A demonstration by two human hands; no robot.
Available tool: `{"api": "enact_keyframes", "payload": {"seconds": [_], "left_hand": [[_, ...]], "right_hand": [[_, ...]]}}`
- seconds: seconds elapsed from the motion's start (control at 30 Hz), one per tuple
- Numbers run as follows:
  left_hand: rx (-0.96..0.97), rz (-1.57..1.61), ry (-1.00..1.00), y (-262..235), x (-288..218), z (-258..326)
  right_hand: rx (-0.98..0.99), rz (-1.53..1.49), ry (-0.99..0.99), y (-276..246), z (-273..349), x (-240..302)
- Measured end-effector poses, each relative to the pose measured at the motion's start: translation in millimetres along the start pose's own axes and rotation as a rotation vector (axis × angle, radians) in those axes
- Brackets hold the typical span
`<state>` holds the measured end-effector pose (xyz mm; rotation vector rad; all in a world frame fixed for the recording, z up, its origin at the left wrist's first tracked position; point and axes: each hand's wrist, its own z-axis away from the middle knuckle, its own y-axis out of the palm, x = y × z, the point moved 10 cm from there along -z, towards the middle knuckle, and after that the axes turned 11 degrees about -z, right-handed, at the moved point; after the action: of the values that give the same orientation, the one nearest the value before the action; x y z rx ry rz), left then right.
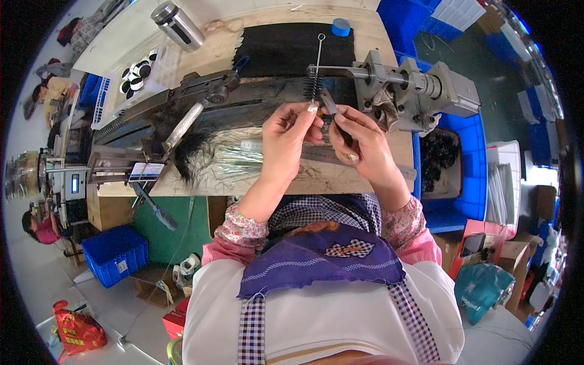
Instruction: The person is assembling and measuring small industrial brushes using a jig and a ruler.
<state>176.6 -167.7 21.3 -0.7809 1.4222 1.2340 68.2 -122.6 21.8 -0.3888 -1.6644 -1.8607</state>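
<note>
Near the workbench (pixel 182 52) far edge, a thin wire brush (pixel 314 76) is pinched by the left hand (pixel 286 137), its long axis pointing away; a small metal piece (pixel 329 103) is gripped just beside by the right hand (pixel 365 143).

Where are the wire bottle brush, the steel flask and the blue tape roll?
wire bottle brush (pixel 313 85), head view, on its black bristles.
steel flask (pixel 178 26), head view, on its shiny body.
blue tape roll (pixel 341 27), head view, on its top.
</note>
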Motion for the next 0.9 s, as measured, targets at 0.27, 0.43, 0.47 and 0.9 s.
{"api": "enact_keyframes", "payload": {"seconds": [0.27, 0.43, 0.47, 0.9], "left_hand": [[-0.05, -0.016, -0.006, -9, -2, -1], [-0.029, -0.005, 0.022, -7, -5, 1], [-0.02, 0.005, 0.029, -6, -5, 1], [-0.052, -0.268, 0.192, -1, -26, 12]], "right_hand": [[-0.06, 0.093, -0.034, -7, 0, 0], [-0.057, 0.421, -0.165, 0, 3, 13], [-0.073, 0.575, -0.217, 3, 4, 18], [-0.05, 0.783, -0.309, 18, -2, 37]]}}
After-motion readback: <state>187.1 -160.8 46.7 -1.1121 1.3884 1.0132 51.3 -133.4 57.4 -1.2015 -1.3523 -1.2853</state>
